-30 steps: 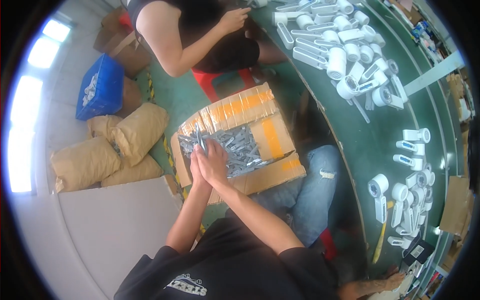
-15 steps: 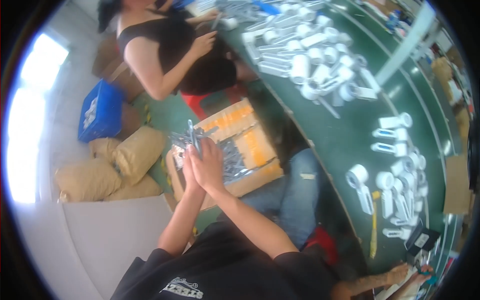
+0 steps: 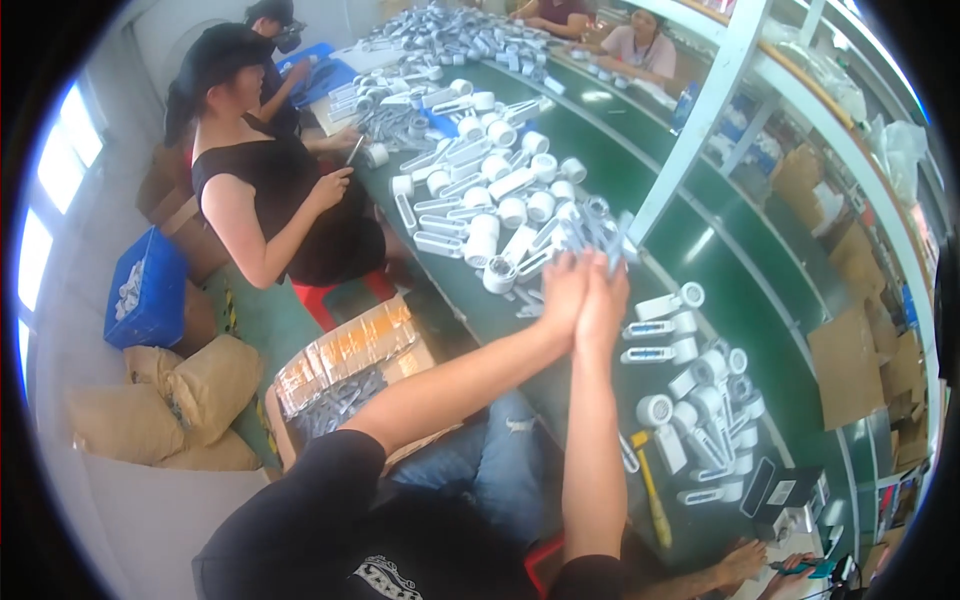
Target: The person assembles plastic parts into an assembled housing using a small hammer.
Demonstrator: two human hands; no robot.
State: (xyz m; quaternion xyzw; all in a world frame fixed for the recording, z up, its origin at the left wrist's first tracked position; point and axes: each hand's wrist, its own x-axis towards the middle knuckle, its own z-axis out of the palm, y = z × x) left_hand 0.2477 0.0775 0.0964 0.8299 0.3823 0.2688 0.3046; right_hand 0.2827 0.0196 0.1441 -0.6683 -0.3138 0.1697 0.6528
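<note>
My left hand (image 3: 565, 292) and my right hand (image 3: 604, 305) are pressed side by side over the green table. Between them they clasp a bundle of thin grey plastic pieces (image 3: 592, 232), which sticks out past the fingertips; their exact shape is blurred. Just beyond and left of my hands lies a heap of white-grey parts (image 3: 482, 235) with round heads and flat, slotted handles. Beside my lap, an open cardboard box (image 3: 345, 345) contains more grey pieces (image 3: 345, 393).
To my right on the table (image 3: 560, 375) lie more white parts (image 3: 700, 420), a yellow tool (image 3: 652, 490) and a black box (image 3: 790, 495). A pale post (image 3: 700, 120) rises beyond my hands. Another person's hand (image 3: 743, 562) is at the lower right; a co-worker (image 3: 270, 190) sits at the left.
Both hands have moved from above the cardboard box up and to the right, over the table, carrying the grey plastic pieces. My view has tilted up, bringing more people into sight.
</note>
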